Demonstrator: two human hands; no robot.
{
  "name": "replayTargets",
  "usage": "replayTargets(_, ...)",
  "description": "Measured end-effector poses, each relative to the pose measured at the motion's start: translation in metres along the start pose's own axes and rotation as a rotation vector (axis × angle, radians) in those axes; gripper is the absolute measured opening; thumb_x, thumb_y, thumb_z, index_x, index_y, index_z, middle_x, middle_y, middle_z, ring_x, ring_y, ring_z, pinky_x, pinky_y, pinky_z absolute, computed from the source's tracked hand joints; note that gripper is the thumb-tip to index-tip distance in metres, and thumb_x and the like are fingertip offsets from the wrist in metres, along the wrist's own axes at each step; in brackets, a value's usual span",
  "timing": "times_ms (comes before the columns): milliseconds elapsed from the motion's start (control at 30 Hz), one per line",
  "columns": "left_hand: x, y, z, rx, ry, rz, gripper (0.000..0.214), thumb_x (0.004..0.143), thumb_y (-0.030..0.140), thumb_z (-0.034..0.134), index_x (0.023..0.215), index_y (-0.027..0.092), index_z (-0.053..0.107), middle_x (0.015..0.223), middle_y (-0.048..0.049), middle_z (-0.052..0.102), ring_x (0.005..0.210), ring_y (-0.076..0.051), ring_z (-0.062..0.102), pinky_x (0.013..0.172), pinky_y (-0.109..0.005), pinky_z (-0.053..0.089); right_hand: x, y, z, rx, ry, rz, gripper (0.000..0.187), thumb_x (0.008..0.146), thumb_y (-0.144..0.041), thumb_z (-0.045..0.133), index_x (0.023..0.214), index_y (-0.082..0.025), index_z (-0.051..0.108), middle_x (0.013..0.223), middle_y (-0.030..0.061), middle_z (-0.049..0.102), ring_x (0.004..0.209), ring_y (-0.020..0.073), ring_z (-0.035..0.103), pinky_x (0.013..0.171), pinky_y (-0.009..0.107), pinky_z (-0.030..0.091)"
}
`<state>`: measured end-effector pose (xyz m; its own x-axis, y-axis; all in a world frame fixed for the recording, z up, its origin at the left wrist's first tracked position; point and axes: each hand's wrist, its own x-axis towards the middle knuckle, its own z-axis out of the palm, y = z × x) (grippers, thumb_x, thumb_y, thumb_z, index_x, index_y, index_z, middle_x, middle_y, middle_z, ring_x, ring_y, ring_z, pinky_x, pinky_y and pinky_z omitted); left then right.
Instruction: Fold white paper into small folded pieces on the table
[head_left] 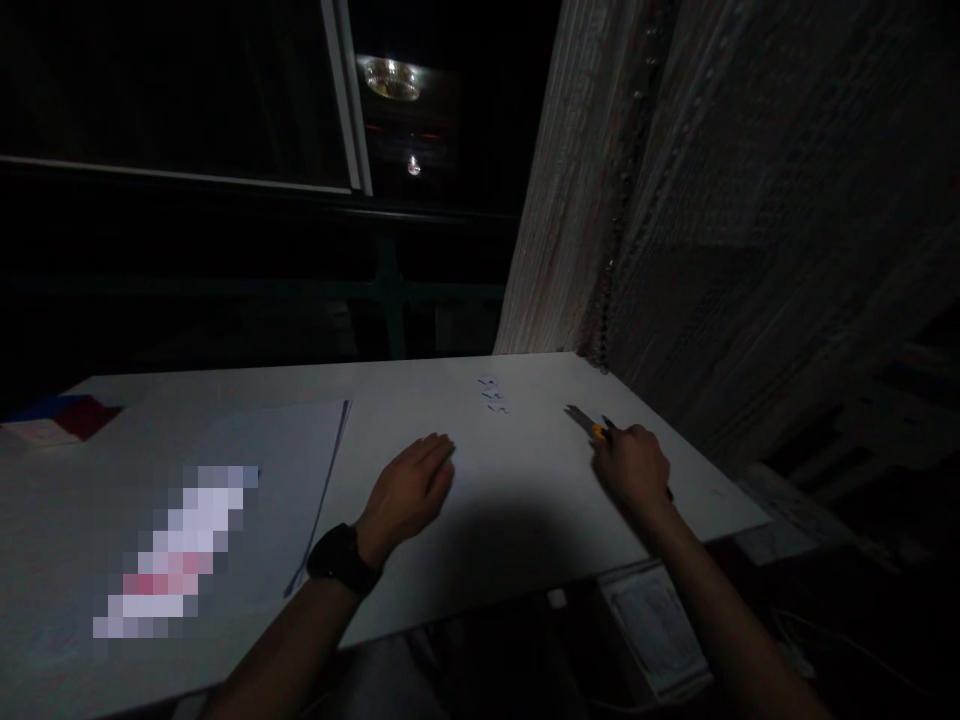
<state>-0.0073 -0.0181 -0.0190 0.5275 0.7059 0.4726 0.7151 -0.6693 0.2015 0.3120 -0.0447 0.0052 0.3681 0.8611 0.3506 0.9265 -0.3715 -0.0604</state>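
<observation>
My left hand point(411, 490) lies on the white tabletop, fingers stretched out and together, holding nothing. A dark watch point(343, 560) is on that wrist. Over the right side of the table, my right hand point(634, 468) is closed around what looks like a utility knife point(598, 430). Its grey blade points to the far left, with yellow at the blade's base. A dark handle end shows behind the palm; most of the handle is hidden. Between the hands and farther back, several small blue-ink marks point(493, 395) run in a short column; I cannot tell whether they are on separate slips.
Large pale sheets point(300, 440) cover the table's left part, with a blurred-out patch point(176, 555) on them. A blue, red and white box point(60, 418) sits at the far left. Behind the table are a dark window point(172, 90) and a hanging curtain point(559, 200). The room is dim.
</observation>
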Motion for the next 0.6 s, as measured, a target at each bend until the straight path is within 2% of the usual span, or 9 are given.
replayTargets(100, -0.002, 0.002, -0.004, 0.009, -0.063, 0.005, 0.05, 0.085, 0.047, 0.041, 0.125, 0.019, 0.047, 0.132, -0.0088, 0.047, 0.125, -0.024, 0.039, 0.104, -0.043, 0.032, 0.008, -0.002, 0.012, -0.07, 0.003, 0.021, 0.038, 0.085, -0.036, 0.041, 0.093, -0.009, 0.067, 0.089, 0.0194, 0.056, 0.089, 0.0295, 0.053, 0.063, 0.034, 0.04)
replayTargets(167, -0.003, 0.005, -0.005, 0.001, -0.125, 0.036, 0.064, 0.075, 0.056, 0.051, 0.129, 0.021, 0.043, 0.138, -0.0085, 0.04, 0.127, -0.027, 0.034, 0.104, -0.045, 0.03, 0.009, -0.003, 0.018, -0.084, 0.004, 0.014, 0.039, 0.086, -0.036, 0.04, 0.091, -0.009, 0.068, 0.089, 0.0197, 0.057, 0.088, 0.0295, 0.053, 0.063, 0.034, 0.041)
replayTargets(267, -0.005, 0.008, -0.006, -0.018, -0.2, 0.069, 0.078, 0.066, 0.058, 0.061, 0.132, 0.026, 0.037, 0.143, -0.0069, 0.032, 0.129, -0.029, 0.03, 0.104, -0.046, 0.028, 0.008, -0.004, 0.022, -0.084, -0.013, 0.0, 0.04, 0.087, -0.037, 0.039, 0.089, -0.009, 0.068, 0.088, 0.0193, 0.057, 0.087, 0.0297, 0.054, 0.063, 0.035, 0.042)
replayTargets(400, -0.006, 0.01, -0.005, -0.034, -0.205, 0.054, 0.067, 0.073, 0.054, 0.056, 0.132, 0.028, 0.037, 0.143, -0.0057, 0.032, 0.129, -0.026, 0.032, 0.104, -0.044, 0.03, 0.004, -0.009, 0.017, -0.065, 0.033, -0.052, 0.039, 0.086, -0.038, 0.041, 0.091, -0.009, 0.067, 0.088, 0.0198, 0.058, 0.087, 0.0293, 0.053, 0.066, 0.036, 0.041)
replayTargets(500, -0.006, 0.011, -0.005, -0.045, -0.19, 0.049, 0.054, 0.081, 0.051, 0.048, 0.129, 0.026, 0.041, 0.141, -0.0053, 0.036, 0.127, -0.023, 0.035, 0.103, -0.041, 0.033, 0.0, -0.017, 0.01, -0.015, 0.111, -0.14, 0.036, 0.086, -0.036, 0.042, 0.103, -0.013, 0.063, 0.092, 0.0179, 0.059, 0.088, 0.0274, 0.053, 0.072, 0.036, 0.04)
replayTargets(600, -0.004, 0.011, -0.005, -0.081, -0.151, 0.033, 0.047, 0.086, 0.047, 0.04, 0.127, 0.024, 0.043, 0.138, -0.0054, 0.04, 0.125, -0.021, 0.039, 0.102, -0.038, 0.035, -0.001, -0.026, 0.004, 0.047, 0.115, -0.159, 0.038, 0.085, -0.035, 0.043, 0.11, -0.012, 0.059, 0.092, 0.0178, 0.06, 0.089, 0.0277, 0.053, 0.075, 0.037, 0.039)
